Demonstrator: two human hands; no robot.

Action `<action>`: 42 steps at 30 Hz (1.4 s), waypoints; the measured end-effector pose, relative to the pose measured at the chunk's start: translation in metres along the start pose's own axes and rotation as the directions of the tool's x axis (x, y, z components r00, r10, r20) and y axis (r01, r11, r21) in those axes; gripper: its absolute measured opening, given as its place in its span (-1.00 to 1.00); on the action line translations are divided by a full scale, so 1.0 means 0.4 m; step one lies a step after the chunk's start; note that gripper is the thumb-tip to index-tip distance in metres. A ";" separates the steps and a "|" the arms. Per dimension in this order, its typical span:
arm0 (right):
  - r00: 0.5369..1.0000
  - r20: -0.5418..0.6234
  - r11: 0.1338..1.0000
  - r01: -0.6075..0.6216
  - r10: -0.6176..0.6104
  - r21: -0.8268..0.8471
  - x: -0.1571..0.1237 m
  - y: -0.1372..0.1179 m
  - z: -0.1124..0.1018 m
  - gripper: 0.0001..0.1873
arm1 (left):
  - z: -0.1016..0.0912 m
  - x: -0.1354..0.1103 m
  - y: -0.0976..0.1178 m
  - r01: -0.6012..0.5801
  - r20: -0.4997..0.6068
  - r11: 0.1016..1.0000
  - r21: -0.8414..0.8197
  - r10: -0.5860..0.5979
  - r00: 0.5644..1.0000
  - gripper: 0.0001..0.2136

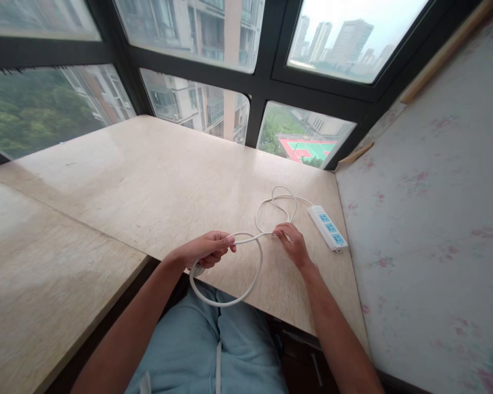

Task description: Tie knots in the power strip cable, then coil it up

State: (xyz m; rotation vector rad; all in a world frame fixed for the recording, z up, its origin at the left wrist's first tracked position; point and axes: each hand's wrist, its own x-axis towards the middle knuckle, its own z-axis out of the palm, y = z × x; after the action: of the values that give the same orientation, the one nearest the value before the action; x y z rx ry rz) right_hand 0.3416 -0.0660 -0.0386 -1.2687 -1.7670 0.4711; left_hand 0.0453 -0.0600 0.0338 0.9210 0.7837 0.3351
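A white power cord [259, 261] runs between my two hands and hangs in a loop over the counter's front edge. My left hand [212, 247] is closed on the cord, thumb on top, with a pale piece, perhaps the plug, partly hidden below the fingers. Farther right, my right hand [291, 241] pinches the same cord just above the counter. Beyond it the cord lies in loose loops and leads to a white power strip [327, 229] with blue socket faces, which rests on the counter near the wall.
The beige stone counter [148, 180] has a seam and an inner corner at left. Dark window frames [267, 82] border its back. A floral papered wall [427, 219] closes off the right side. My legs in light blue trousers [205, 345] are below the front edge.
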 end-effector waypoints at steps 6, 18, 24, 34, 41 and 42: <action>0.987 0.158 0.999 0.044 -0.041 -0.016 -0.003 0.027 0.010 -0.67 | -0.054 0.021 0.066 0.147 0.038 0.973 0.177 -0.156 0.987 -0.74; 0.997 0.074 0.984 0.037 -0.024 -0.174 0.004 0.020 -0.014 -0.69 | -0.112 0.071 0.131 0.230 0.089 0.958 0.171 -0.247 0.965 -0.68; 0.999 0.047 0.981 -0.014 0.024 -0.194 -0.005 0.023 -0.022 -0.60 | -0.088 0.091 0.147 0.125 -0.012 0.983 -0.133 -0.128 0.992 -0.53; 0.999 -0.021 0.967 -0.049 0.045 -0.248 -0.010 0.020 -0.034 -0.65 | -0.108 0.130 0.126 -0.190 -0.132 0.893 -0.407 0.148 0.980 -0.49; 0.959 -0.112 0.905 -0.284 0.261 -0.318 -0.006 -0.016 -0.011 -0.55 | -0.078 0.121 0.107 -0.260 -0.276 0.820 -0.511 0.129 0.952 -0.51; 0.955 -0.128 0.898 -0.296 0.269 -0.324 -0.005 -0.022 -0.009 -0.53 | -0.073 0.118 0.109 -0.280 -0.296 0.804 -0.525 0.136 0.945 -0.51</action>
State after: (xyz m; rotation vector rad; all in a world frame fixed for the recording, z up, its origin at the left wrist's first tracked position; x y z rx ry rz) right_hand 0.3396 -0.0722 -0.0312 -1.7798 -1.6479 0.2747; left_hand 0.0588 0.0091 0.0369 0.4029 0.7460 0.8447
